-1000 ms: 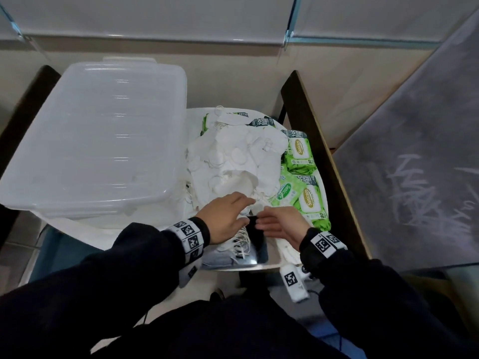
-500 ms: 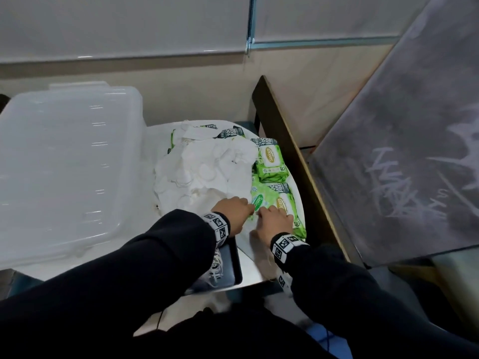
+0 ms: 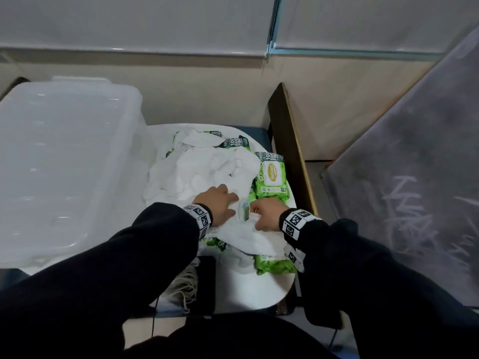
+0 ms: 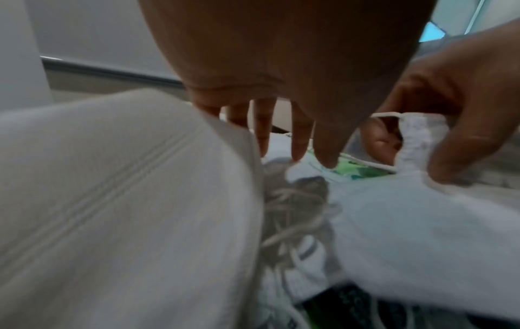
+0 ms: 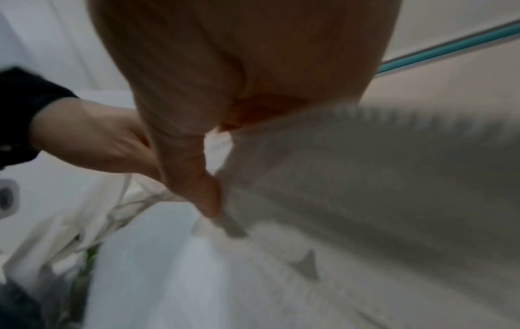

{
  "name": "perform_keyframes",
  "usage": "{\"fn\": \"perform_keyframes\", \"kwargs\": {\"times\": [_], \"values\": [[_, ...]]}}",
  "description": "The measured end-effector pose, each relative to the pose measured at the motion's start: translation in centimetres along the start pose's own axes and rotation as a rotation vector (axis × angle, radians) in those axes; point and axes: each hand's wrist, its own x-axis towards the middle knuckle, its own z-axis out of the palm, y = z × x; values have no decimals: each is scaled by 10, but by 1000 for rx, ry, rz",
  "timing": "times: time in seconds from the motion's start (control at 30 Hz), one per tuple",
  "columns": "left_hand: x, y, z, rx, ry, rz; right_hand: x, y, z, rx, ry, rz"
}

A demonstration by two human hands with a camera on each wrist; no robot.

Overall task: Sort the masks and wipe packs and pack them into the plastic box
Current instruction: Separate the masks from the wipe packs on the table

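Observation:
A heap of white masks (image 3: 207,169) lies on a white table top (image 3: 259,291), with green wipe packs (image 3: 272,177) along its right side and more (image 3: 274,265) nearer me. My left hand (image 3: 228,200) rests on the heap's near edge, and its straight fingers (image 4: 298,142) point down onto the masks. Just to the right, my right hand (image 3: 255,213) pinches the edge of one white mask (image 3: 246,237) between thumb (image 5: 197,178) and fingers. That mask (image 4: 416,142) drapes over the near wipe packs. The clear plastic box (image 3: 64,164) stands at the left.
A brown wooden board (image 3: 293,151) rises along the table's right side, with a grey scribbled panel (image 3: 401,190) beyond it. A dark flat thing (image 3: 207,281) with loose ear loops (image 3: 184,288) lies by my left sleeve. A wall stands behind.
Both hands have stayed close together at the heap's near edge. A white mask now lies over the near green packs, pinched in my right hand. The view has shifted.

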Motion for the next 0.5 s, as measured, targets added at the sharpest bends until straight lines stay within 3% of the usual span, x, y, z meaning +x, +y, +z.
{"fn": "perform_keyframes", "kwargs": {"times": [0.1,0.2,0.37,0.5], "values": [[2,3,3,21,-24,-111,13,2,7,-88,-39,-72],[5,7,-3,-91,40,-190,20,5,12,61,31,-44],[3,-17,-29,-268,165,-350,39,7,4,322,187,128],[-11,-32,-44,-452,296,-413,54,-10,-1,285,139,205]]}}
